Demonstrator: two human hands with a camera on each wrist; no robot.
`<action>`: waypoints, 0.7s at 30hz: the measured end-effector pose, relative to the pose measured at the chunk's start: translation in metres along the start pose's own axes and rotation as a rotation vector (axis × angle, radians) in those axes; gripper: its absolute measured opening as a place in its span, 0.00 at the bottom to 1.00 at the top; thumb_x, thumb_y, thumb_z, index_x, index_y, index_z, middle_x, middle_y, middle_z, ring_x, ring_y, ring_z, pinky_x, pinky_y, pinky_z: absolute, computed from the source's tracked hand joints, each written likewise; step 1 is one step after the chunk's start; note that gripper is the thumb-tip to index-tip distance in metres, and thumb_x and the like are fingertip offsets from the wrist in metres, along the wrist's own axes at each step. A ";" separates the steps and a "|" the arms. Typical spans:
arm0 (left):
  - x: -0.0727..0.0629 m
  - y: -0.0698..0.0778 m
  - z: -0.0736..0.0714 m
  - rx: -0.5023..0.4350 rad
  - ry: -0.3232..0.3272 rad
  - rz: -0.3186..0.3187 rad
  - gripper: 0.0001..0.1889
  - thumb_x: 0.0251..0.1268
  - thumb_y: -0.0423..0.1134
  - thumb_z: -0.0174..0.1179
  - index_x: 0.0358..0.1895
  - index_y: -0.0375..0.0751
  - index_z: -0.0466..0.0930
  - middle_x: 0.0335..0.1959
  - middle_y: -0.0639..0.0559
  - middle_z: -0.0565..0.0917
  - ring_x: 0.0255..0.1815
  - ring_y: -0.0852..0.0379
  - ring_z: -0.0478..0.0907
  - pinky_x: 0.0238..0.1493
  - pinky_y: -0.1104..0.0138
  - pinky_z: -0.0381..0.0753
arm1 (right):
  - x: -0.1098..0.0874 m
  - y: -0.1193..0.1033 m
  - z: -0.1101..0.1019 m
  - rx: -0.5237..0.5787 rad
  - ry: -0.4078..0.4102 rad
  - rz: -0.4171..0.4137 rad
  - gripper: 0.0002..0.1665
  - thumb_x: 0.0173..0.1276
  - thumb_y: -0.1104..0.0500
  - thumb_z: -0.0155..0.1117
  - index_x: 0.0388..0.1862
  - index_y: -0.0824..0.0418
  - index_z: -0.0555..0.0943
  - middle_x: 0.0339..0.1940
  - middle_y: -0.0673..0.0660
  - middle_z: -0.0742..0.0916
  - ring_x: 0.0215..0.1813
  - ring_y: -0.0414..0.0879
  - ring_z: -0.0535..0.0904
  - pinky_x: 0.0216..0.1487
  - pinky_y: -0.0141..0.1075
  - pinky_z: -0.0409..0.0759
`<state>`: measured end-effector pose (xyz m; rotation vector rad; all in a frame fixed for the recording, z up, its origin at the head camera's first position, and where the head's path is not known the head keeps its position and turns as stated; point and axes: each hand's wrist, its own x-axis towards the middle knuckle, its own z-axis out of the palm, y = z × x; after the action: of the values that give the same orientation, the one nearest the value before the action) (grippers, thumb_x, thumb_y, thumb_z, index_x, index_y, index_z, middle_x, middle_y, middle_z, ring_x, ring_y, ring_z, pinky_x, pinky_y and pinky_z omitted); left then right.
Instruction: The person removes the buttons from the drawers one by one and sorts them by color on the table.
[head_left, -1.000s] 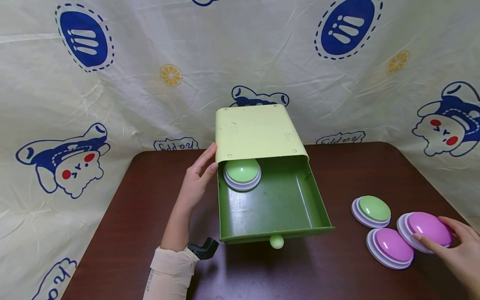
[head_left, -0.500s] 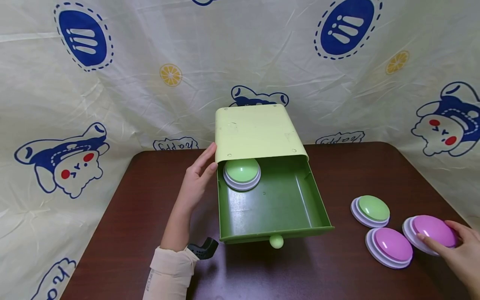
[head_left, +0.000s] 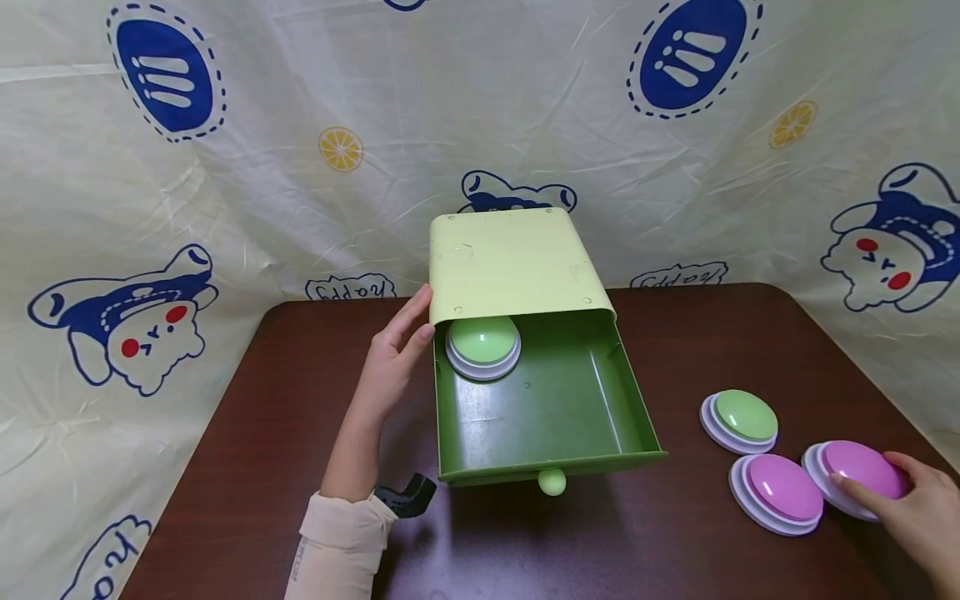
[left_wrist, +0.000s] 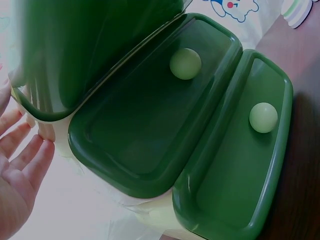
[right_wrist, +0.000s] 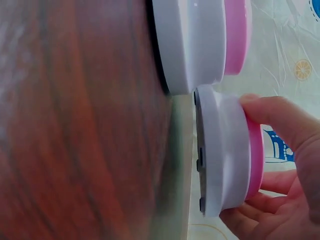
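A small cabinet (head_left: 517, 258) with a cream shell has its green top drawer (head_left: 543, 421) pulled out. My left hand (head_left: 390, 354) rests its straight fingertips against the cabinet's left side. Inside the drawer, at the back left, sits a round green push button (head_left: 483, 342) on a white base. On the right, my right hand (head_left: 918, 508) grips a pink push button (head_left: 862, 468) by its edge, thumb on one side and fingers on the other. The right wrist view has this button's white base (right_wrist: 220, 155) side-on, with dark feet underneath.
Beside the held button, a second pink push button (head_left: 786, 487) lies on the brown table (head_left: 300, 400), with a green one (head_left: 746, 415) just behind it. Two closed green drawers with round knobs (left_wrist: 185, 63) show in the left wrist view. A patterned sheet (head_left: 420, 100) hangs behind.
My right hand has shifted the pink push button slightly right, away from the other pink one, then lower toward the table. The left hand stays put against the cabinet.
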<state>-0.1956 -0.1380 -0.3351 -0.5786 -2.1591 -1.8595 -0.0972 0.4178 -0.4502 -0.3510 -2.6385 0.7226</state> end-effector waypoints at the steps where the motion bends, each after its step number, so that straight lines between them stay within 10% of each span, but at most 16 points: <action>1: 0.000 0.000 0.000 0.001 0.000 0.000 0.24 0.65 0.30 0.50 0.64 0.35 0.61 0.66 0.48 0.61 0.66 0.62 0.54 0.64 0.66 0.53 | 0.000 0.000 0.000 -0.005 -0.002 -0.003 0.38 0.52 0.57 0.66 0.49 0.85 0.64 0.43 0.83 0.67 0.47 0.73 0.60 0.44 0.57 0.57; 21: 0.000 0.001 0.000 -0.001 -0.002 0.000 0.24 0.65 0.30 0.50 0.64 0.34 0.61 0.66 0.48 0.61 0.66 0.62 0.54 0.64 0.66 0.53 | 0.001 0.001 0.002 -0.124 -0.150 0.080 0.43 0.55 0.52 0.64 0.49 0.87 0.58 0.41 0.83 0.65 0.48 0.74 0.55 0.43 0.60 0.58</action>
<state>-0.1953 -0.1378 -0.3343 -0.5809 -2.1589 -1.8612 -0.0984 0.4182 -0.4521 -0.4554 -2.8332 0.6333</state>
